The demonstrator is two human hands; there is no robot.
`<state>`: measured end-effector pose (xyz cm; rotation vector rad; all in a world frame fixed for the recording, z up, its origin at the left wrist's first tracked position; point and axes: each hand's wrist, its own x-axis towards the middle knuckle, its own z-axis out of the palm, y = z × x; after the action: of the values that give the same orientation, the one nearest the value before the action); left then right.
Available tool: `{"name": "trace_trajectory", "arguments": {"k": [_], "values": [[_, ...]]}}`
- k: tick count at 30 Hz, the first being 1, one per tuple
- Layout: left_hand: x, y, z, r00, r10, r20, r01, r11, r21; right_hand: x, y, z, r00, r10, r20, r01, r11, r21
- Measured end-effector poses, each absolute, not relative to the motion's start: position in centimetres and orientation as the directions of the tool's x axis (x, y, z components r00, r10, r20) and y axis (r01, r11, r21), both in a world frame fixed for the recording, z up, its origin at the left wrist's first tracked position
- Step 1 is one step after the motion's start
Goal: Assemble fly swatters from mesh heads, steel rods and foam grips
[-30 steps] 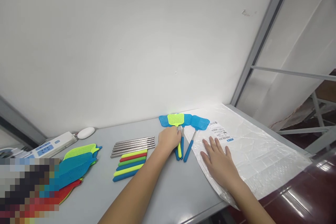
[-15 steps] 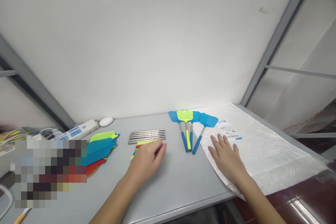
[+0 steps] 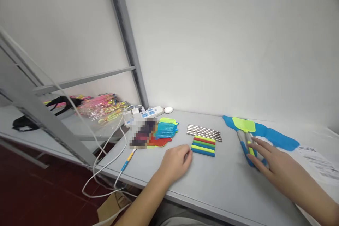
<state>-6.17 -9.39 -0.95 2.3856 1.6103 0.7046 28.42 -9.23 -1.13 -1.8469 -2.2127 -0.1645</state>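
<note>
My left hand rests on the table with its fingers curled in, and nothing shows in it. Just right of it lies a row of coloured handle tubes in yellow, red, green and blue. Beyond them are several thin metal rods, side by side. Over the handles of assembled fly swatters, my right hand reaches with fingers apart; whether it touches them I cannot tell. One swatter has a yellow head; the blue heads fan out around it. Loose swatter heads lie stacked at left.
A power strip and a white oval object sit by the wall. White cables hang off the table's left side. A labelled white plastic bag lies at right. Bagged colourful cords are beyond the metal frame.
My view has turned left. The right hand has moved from the plastic bag to above the swatter handles. My left hand now sits left of the handle tubes, no longer covering them.
</note>
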Motion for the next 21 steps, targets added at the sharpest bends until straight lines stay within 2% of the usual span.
{"name": "trace_trajectory", "arguments": {"k": [5, 11, 21], "values": [[-5.7, -9.6, -1.1, 0.35, 0.9, 0.262, 0.84, -0.425, 0.339, 21.1, -3.9, 3.2, -0.404, 0.91, 0.095, 0.898, 0.414, -0.15], [-5.6, -9.4, -1.4, 0.367, 0.904, 0.219, 0.873, -0.416, 0.255, 16.4, 5.3, 3.5, -0.475, 0.879, 0.029, 0.867, 0.474, -0.156], [-6.0, -9.3, -1.6, 0.36, 0.911, 0.2, 0.838, -0.411, 0.36, 14.0, 8.8, 1.6, -0.567, 0.822, -0.041, 0.812, 0.55, -0.194]]}}
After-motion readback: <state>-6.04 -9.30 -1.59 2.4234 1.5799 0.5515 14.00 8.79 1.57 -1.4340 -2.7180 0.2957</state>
